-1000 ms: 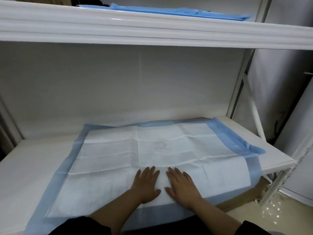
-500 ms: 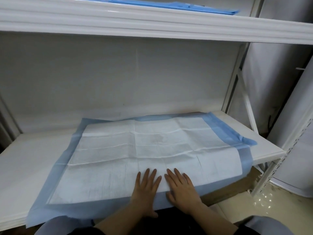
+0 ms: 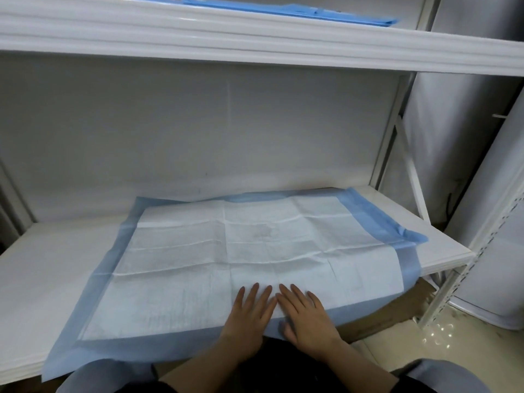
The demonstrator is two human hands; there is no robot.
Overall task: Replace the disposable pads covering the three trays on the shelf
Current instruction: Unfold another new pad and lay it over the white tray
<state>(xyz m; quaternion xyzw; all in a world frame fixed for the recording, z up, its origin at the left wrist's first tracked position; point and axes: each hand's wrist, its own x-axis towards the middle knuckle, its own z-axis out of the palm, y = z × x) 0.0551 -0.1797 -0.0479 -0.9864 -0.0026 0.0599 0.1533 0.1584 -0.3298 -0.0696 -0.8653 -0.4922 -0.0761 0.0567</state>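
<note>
White lower shelf (image 3: pixel 42 268) w/ blue-bordered pad (image 3: pixel 226 251) spread flat – upper shelf (image 3: pixel 255 38) carries blue sheets (image 3: pixel 283 9).

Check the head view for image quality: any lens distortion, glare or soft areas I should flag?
Head view: wide-angle bowing curves the upper shelf edge; speckled glare on the floor at lower right; light is soft and dim, with little shadow. The pad with its fold creases, the left hand and the right hand read fairly sharp; the frame edges look softer.
</note>
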